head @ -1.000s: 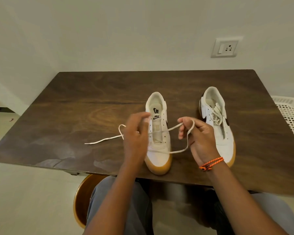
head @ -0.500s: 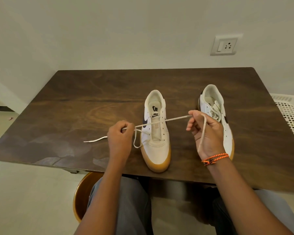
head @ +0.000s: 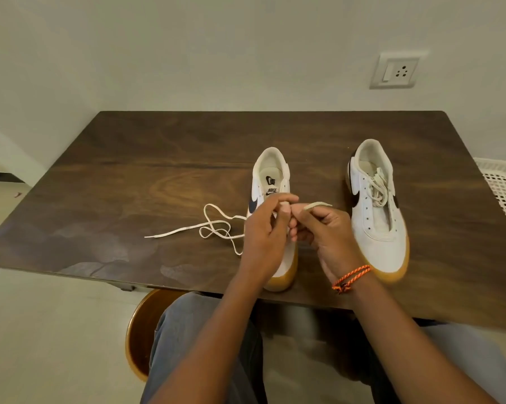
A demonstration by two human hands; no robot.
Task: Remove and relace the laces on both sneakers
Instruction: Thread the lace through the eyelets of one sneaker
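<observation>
both hands met over the left sneaker (head: 272, 182) on the desk (head: 158, 158), lace (head: 214, 225) end pinched by right hand (head: 324, 228) fingers, left hand (head: 265, 228) fingers curled on it too, slack looped at left, right sneaker (head: 375, 199) still laced

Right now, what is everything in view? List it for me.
White gum-soled sneakers: 2, white, on table; right one laced, left one under hands.
Loose white lace: 1, left of left sneaker, running into the hands.
Dark wooden table: 1, brown, centre.
White wall socket: 1, upper right.
White perforated basket: 1, right edge.
Round wooden stool: 1, brown, below table.
Left hand, right hand: pinching lace; orange wristband on right.
</observation>
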